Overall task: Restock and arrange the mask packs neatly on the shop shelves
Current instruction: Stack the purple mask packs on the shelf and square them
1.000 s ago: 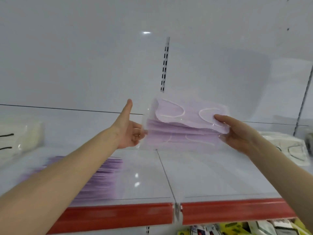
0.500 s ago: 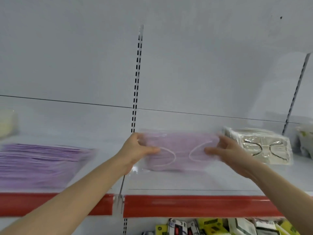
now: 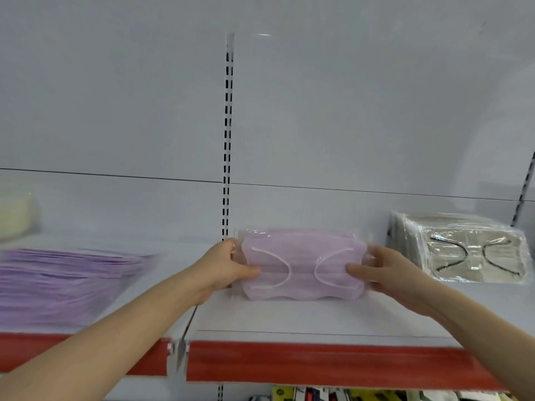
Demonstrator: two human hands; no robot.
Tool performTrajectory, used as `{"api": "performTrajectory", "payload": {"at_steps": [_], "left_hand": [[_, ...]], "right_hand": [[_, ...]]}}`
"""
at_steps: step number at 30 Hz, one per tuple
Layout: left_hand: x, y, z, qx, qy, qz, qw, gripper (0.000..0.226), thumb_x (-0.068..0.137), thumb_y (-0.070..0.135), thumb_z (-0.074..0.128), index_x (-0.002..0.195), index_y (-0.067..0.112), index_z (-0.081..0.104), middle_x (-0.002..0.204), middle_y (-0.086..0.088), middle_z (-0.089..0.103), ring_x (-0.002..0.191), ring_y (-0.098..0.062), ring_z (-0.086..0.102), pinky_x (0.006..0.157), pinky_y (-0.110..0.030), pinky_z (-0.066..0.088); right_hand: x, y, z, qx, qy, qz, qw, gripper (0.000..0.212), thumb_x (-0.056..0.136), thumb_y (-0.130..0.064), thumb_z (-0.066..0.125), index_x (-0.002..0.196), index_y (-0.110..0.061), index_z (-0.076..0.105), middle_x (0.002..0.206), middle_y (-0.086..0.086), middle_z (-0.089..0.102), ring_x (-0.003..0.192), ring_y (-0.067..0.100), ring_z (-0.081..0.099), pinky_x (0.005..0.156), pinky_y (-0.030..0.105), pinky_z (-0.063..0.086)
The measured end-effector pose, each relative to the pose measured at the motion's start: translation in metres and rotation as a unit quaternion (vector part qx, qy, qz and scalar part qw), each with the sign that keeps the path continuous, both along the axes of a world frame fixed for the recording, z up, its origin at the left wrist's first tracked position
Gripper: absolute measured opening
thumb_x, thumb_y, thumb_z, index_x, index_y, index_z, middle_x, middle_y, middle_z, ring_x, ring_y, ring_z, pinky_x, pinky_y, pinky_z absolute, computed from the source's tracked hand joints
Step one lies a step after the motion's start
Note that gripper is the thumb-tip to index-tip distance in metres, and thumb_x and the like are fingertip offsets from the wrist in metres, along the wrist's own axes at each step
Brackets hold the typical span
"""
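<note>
A clear pack of pink-purple masks (image 3: 301, 264) with white ear loops stands tilted on the white shelf (image 3: 318, 316), its lower edge resting on the board. My left hand (image 3: 228, 266) grips its left end, thumb across the front. My right hand (image 3: 379, 270) grips its right end the same way. A stack of purple mask packs (image 3: 60, 282) lies flat on the shelf to the left. A stack of grey mask packs (image 3: 463, 250) with black loops leans at the right.
A red price strip (image 3: 304, 363) runs along the shelf's front edge. A slotted upright (image 3: 227, 140) divides the white back panel. A cream pack (image 3: 16, 215) sits at the far left. Coloured goods (image 3: 333, 395) show on the shelf below.
Both hands have lowered the pink-purple pack from mid-air onto the shelf and stood it up facing front. The view has shifted right, so the purple stack now lies further left.
</note>
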State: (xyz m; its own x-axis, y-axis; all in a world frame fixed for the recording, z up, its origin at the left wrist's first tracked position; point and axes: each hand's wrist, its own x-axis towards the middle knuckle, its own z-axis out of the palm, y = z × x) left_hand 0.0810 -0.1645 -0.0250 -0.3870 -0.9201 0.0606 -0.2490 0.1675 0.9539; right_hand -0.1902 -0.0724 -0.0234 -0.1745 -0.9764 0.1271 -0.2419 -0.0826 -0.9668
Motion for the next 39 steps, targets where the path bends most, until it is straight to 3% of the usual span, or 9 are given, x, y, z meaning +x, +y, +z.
{"api": "performTrajectory", "payload": {"at_steps": [3, 7, 11, 14, 18, 24, 29, 37, 39], "left_hand": [[-0.004, -0.013, 0.008, -0.013, 0.003, 0.026, 1.0, 0.036, 0.078, 0.003, 0.072, 0.107, 0.011, 0.053, 0.106, -0.009, 0.064, 0.096, -0.025, 0.062, 0.083, -0.04, 0.05], [-0.015, -0.041, 0.023, -0.061, 0.039, 0.098, 0.993, 0.03, 0.077, 0.0, 0.071, 0.082, 0.013, 0.045, 0.087, -0.008, 0.055, 0.081, -0.024, 0.056, 0.07, -0.033, 0.049], [-0.025, -0.073, 0.03, -0.093, 0.035, 0.13, 0.987, 0.031, 0.077, 0.0, 0.071, 0.096, 0.008, 0.047, 0.099, -0.01, 0.055, 0.087, -0.024, 0.054, 0.067, -0.028, 0.047], [-0.029, -0.094, 0.023, -0.097, 0.001, 0.14, 0.985, 0.033, 0.077, 0.001, 0.07, 0.099, 0.008, 0.046, 0.1, -0.009, 0.054, 0.09, -0.024, 0.053, 0.078, -0.033, 0.047], [-0.033, -0.107, 0.013, -0.089, -0.038, 0.139, 0.986, 0.032, 0.078, 0.001, 0.069, 0.099, 0.008, 0.046, 0.093, -0.005, 0.053, 0.09, -0.023, 0.052, 0.078, -0.03, 0.043], [-0.036, -0.118, 0.007, -0.109, -0.056, 0.147, 0.982, 0.031, 0.079, 0.005, 0.069, 0.098, 0.007, 0.045, 0.099, -0.008, 0.053, 0.091, -0.024, 0.052, 0.079, -0.034, 0.044], [-0.037, -0.122, -0.006, -0.075, -0.056, 0.138, 0.986, 0.033, 0.078, 0.01, 0.07, 0.091, 0.009, 0.04, 0.079, 0.0, 0.044, 0.074, -0.018, 0.043, 0.053, -0.024, 0.033], [-0.047, -0.118, -0.006, -0.097, -0.068, 0.12, 0.986, 0.035, 0.081, 0.012, 0.068, 0.07, 0.015, 0.035, 0.071, 0.0, 0.037, 0.062, -0.014, 0.036, 0.056, -0.025, 0.031], [-0.047, -0.118, -0.007, -0.098, -0.079, 0.113, 0.986, 0.034, 0.081, 0.013, 0.068, 0.071, 0.015, 0.036, 0.072, 0.0, 0.038, 0.063, -0.015, 0.037, 0.061, -0.028, 0.034]], "right_hand": [[-0.002, -0.018, 0.009, -0.01, 0.002, -0.035, 0.999, 0.035, 0.08, 0.003, 0.066, 0.113, 0.0, 0.056, 0.089, 0.012, 0.065, 0.074, 0.021, 0.065, 0.061, 0.024, 0.056], [0.001, -0.054, 0.025, -0.034, -0.016, -0.063, 0.997, 0.036, 0.078, 0.002, 0.069, 0.11, -0.003, 0.053, 0.104, 0.021, 0.059, 0.091, 0.033, 0.061, 0.087, 0.047, 0.05], [0.0, -0.095, 0.032, -0.057, 0.004, -0.093, 0.994, 0.028, 0.078, -0.001, 0.071, 0.094, -0.014, 0.052, 0.102, 0.019, 0.058, 0.092, 0.032, 0.06, 0.092, 0.054, 0.049], [-0.002, -0.119, 0.025, -0.051, 0.019, -0.104, 0.993, 0.028, 0.078, -0.003, 0.071, 0.091, -0.016, 0.05, 0.1, 0.016, 0.056, 0.092, 0.033, 0.059, 0.09, 0.052, 0.05], [-0.005, -0.136, 0.008, -0.029, 0.055, -0.117, 0.991, 0.031, 0.079, -0.005, 0.071, 0.099, -0.012, 0.048, 0.094, 0.013, 0.053, 0.082, 0.026, 0.054, 0.068, 0.036, 0.048], [-0.01, -0.147, 0.001, -0.026, 0.048, -0.131, 0.99, 0.034, 0.08, -0.004, 0.069, 0.105, -0.011, 0.047, 0.092, 0.007, 0.053, 0.086, 0.025, 0.053, 0.065, 0.026, 0.043], [-0.013, -0.149, -0.005, 0.037, 0.076, -0.124, 0.989, 0.049, 0.08, -0.012, 0.072, 0.12, -0.007, 0.046, 0.109, 0.015, 0.058, 0.094, 0.03, 0.058, 0.076, 0.039, 0.047], [-0.017, -0.152, -0.008, 0.014, 0.077, -0.143, 0.987, 0.033, 0.082, -0.009, 0.068, 0.108, -0.007, 0.049, 0.093, 0.009, 0.052, 0.084, 0.025, 0.052, 0.084, 0.042, 0.049], [-0.018, -0.15, -0.008, 0.015, 0.085, -0.14, 0.986, 0.032, 0.082, -0.01, 0.068, 0.105, -0.009, 0.047, 0.092, 0.007, 0.05, 0.077, 0.021, 0.051, 0.074, 0.035, 0.048]]}}
